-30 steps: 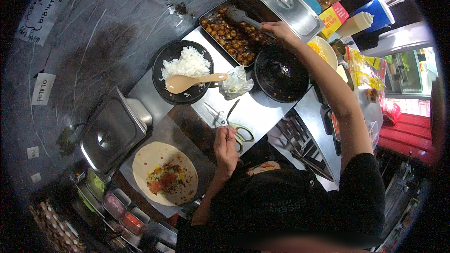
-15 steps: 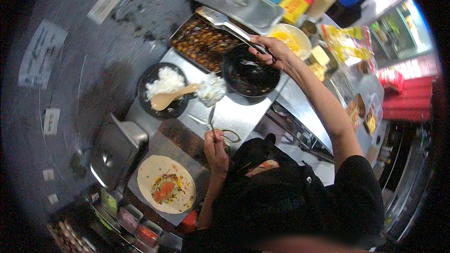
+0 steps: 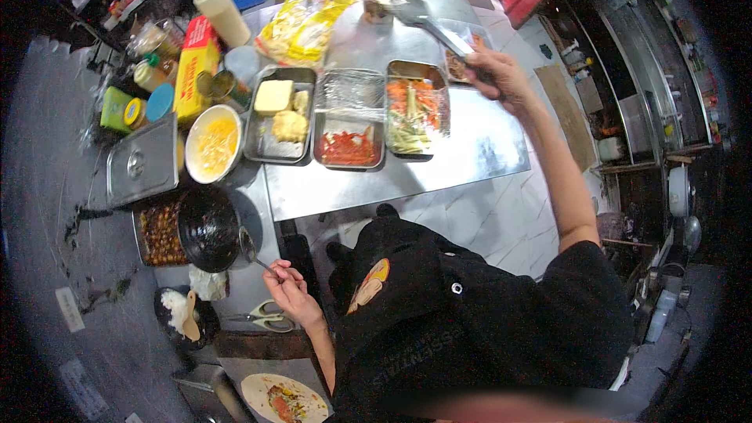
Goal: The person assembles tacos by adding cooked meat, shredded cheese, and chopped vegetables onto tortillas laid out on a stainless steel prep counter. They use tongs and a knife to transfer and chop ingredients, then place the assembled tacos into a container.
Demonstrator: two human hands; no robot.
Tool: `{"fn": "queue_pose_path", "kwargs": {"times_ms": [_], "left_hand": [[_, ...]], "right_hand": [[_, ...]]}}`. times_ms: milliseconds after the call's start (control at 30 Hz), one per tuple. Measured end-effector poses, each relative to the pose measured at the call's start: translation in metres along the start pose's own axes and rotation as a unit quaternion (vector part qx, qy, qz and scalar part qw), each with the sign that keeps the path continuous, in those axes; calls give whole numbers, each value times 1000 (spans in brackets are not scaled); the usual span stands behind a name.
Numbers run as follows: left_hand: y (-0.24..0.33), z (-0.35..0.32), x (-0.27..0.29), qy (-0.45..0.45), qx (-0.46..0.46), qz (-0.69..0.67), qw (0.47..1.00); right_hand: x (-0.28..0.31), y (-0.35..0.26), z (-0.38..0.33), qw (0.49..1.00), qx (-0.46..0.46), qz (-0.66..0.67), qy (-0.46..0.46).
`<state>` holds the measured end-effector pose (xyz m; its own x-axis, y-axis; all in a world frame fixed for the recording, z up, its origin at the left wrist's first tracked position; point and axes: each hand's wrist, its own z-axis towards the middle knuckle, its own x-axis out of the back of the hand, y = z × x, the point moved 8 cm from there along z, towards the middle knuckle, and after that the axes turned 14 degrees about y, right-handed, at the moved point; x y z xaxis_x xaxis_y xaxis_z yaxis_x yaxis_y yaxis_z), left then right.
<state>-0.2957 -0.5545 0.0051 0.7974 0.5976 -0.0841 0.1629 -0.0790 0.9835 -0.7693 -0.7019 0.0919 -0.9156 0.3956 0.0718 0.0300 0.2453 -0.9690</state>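
The small cup point(image 3: 379, 16) might have been tipped if the tongs point(image 3: 445, 34), held near it at one o'clock, were swung carelessly; the vegetable tray point(image 3: 417, 116) (uncovered, apparently) could have been dripped on. The right hand point(image 3: 499, 81) was extended at two o'clock, wrapped around the tongs. At seven o'clock, well apart, the spoon point(image 3: 248, 246) was pinched by the left hand point(image 3: 292, 291).

The person point(image 3: 533, 345), left hand point(image 3: 291, 295) and right hand point(image 3: 501, 82) bare, is wearing a black top point(image 3: 486, 321) with a short right sleeve point(image 3: 591, 290). A yellow-and-tan print point(image 3: 370, 285), a small pale ring point(image 3: 457, 288) and dim lettering point(image 3: 419, 362) are showing around the frame's lower centre.
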Motion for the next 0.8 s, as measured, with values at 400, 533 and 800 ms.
{"fn": "queue_pose_path", "kwargs": {"times_ms": [400,533,800], "left_hand": [[-9,-40,-106,-85,-23,41,995],[-7,-44,-118,-86,-16,51,995],[-5,-46,-132,-86,-15,64,994]], "right_hand": [[196,73,160,900,40,-413,133],[214,53,180,868,94,-471,126],[152,-6,152,657,216,-721,26]]}}
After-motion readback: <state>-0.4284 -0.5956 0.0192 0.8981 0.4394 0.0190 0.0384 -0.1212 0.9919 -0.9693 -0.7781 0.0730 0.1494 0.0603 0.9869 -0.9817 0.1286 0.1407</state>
